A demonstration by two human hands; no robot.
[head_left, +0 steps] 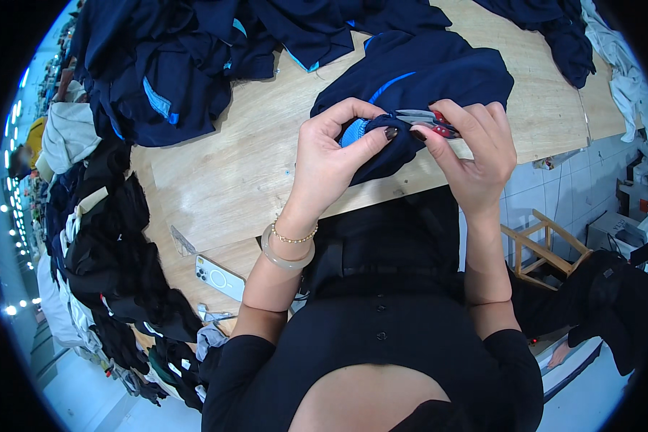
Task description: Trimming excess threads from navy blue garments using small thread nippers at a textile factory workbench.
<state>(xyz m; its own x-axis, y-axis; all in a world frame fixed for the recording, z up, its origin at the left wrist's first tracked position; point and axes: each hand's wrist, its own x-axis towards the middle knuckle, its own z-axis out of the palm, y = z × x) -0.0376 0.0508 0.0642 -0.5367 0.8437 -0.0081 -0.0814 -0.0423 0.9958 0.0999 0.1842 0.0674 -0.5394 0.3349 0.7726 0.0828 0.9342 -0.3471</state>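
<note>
A navy garment (446, 75) with bright blue trim lies bunched at the front edge of the wooden table. My left hand (331, 147) pinches a fold of it between thumb and forefinger, beside a patch of light blue mesh (354, 132). In my right hand (475, 144) is a pair of small thread snips (439, 124) with red handles, gripped between thumb and fingers. Their metal blades point left and meet the pinched fold. Whether a thread lies between the blades is too small to tell.
More navy garments (173, 65) are heaped at the table's far left. A white phone (220, 278) lies near my left forearm. Dark clothes (115, 252) pile up along the left side. At the right stand a wooden stool (547, 245) and another person in black (605, 302).
</note>
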